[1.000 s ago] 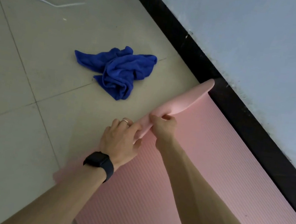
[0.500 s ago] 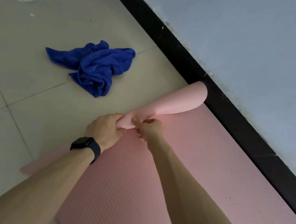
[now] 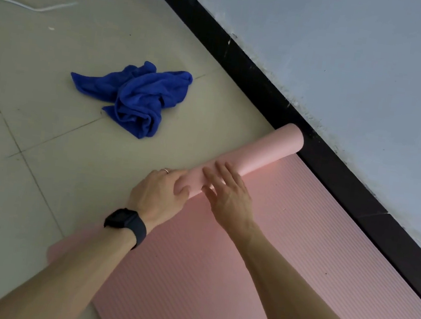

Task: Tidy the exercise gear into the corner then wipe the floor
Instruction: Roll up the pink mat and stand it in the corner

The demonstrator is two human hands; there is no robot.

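A pink ribbed exercise mat [image 3: 286,249] lies on the tiled floor along the wall. Its far end is rolled into a smooth pink tube [image 3: 266,150] whose right end reaches the black skirting. My left hand [image 3: 159,192], with a ring and a black watch on the wrist, lies on the roll's left part with fingers curved over it. My right hand [image 3: 226,191] presses on the roll with fingers spread and straight. A crumpled blue cloth [image 3: 137,98] lies on the floor beyond the roll, apart from it.
A black skirting board [image 3: 254,82] runs diagonally under a pale grey wall [image 3: 351,57]. A white cable [image 3: 31,6] lies on the floor at the far left. Beige tiles [image 3: 20,134] stretch to the left of the mat.
The pinched, folded mat edge has become a round roll. Both hands went from pinching the edge to lying on top of the roll, the right one now flat.
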